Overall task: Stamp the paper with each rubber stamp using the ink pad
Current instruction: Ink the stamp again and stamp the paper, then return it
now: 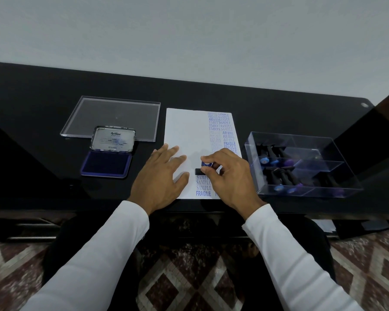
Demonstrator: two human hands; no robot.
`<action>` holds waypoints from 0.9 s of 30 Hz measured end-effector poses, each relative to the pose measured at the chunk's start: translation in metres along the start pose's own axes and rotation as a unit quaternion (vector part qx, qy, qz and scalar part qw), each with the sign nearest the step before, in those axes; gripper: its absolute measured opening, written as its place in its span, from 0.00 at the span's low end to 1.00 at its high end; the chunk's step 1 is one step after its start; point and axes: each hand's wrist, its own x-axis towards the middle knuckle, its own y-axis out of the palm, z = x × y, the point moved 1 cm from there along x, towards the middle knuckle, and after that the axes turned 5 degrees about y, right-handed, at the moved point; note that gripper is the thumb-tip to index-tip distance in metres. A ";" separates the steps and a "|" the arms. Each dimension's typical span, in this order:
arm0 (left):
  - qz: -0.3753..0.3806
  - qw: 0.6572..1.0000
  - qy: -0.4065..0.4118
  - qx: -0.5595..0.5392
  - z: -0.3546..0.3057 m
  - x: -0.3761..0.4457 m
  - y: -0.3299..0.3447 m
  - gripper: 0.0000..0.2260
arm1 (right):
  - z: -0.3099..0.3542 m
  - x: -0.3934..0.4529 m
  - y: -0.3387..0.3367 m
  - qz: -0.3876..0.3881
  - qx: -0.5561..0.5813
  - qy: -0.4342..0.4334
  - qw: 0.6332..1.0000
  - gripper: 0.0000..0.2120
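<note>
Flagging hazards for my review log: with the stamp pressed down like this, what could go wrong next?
1. The stamp under the right hand sits just above the SAMPLE prints; it may overlap them.
2. The left hand lies flat on the paper; lifting it early could let the sheet shift and smear.

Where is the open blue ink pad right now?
In the head view, the open blue ink pad sits on the black table, left of the white paper, just in front of the clear plastic lid.
</note>
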 end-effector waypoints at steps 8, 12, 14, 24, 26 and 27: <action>0.001 1.000 0.001 -0.001 -0.001 0.000 -0.001 0.24 | 0.001 0.002 0.002 -0.005 -0.013 0.002 1.000 0.08; 0.006 1.000 -0.005 0.002 -0.001 0.001 -0.001 0.24 | 0.002 0.002 0.002 -0.008 -0.014 0.001 1.000 0.09; 0.006 1.000 -0.006 0.005 -0.001 0.001 -0.001 0.24 | 0.002 0.002 0.001 -0.006 -0.014 0.002 1.000 0.09; 0.007 1.000 -0.007 0.008 -0.001 0.002 -0.001 0.24 | 0.003 -0.001 0.001 -0.011 -0.001 -0.003 1.000 0.08; 0.007 1.000 -0.006 0.008 -0.001 0.002 -0.001 0.24 | 0.003 -0.001 0.001 -0.012 0.002 -0.003 1.000 0.09; 0.009 1.000 -0.007 0.009 -0.001 0.002 -0.001 0.24 | 0.003 -0.001 0.001 -0.012 0.002 -0.004 1.000 0.09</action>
